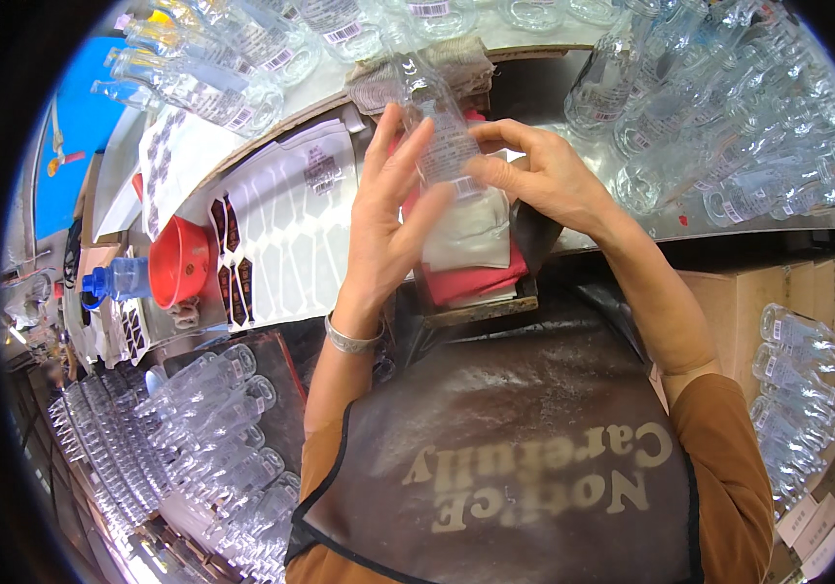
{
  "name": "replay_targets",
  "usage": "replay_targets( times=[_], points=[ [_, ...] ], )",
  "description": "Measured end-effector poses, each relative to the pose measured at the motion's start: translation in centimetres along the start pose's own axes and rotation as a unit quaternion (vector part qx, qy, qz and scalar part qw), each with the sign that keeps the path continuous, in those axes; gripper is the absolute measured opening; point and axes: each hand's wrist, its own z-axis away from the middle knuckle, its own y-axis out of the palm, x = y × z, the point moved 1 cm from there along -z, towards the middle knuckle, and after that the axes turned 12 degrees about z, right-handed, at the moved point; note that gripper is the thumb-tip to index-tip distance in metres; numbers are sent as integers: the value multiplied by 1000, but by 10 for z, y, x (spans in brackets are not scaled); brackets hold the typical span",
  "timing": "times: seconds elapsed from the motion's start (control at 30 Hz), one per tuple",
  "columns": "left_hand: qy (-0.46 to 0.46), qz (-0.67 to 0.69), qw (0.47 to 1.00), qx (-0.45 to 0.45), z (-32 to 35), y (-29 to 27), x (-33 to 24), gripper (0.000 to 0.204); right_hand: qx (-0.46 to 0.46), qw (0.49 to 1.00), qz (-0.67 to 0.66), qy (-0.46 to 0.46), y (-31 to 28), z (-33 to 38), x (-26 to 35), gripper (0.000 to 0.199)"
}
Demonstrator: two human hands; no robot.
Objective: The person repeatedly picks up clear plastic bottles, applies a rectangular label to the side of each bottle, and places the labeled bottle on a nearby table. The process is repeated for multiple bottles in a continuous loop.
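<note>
Fingers [377, 146] of the raised left hand [383, 204] spread apart beside a tilted glass bottle [445, 141], the right hand [556, 180] half-curled opposite, its grip unclear.

Here's the left hand [379, 209], fingers spread along one side of a clear glass bottle [442, 136], thumb blurred, silver bracelet [353, 337] at the wrist! Over on the other side, the right hand [556, 182], thumb and fingertips close to the glass near its base! The neck points to a rolled cloth [468, 73]; left of the hands, a white label sheet [286, 243], then a red bowl [184, 263], with more bottles [719, 122] crowding the table's right
</note>
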Motion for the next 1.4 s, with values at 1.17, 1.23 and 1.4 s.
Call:
replay_targets(
  times=[1.17, 1.23, 1.4],
  points=[
    [2, -59, 998, -12, 1, 2, 4, 60, -146, 850, -476, 176, -2, 15, -63, 29],
    [-5, -53, 998, -16, 2, 3, 3, 60, -114, 906, -388, 127, -9, 18, -41, 31],
    [2, -62, 998, 4, 1, 1, 4, 60, -26, 982, -188, -8, -22, 18, -5, 38]
  ],
)
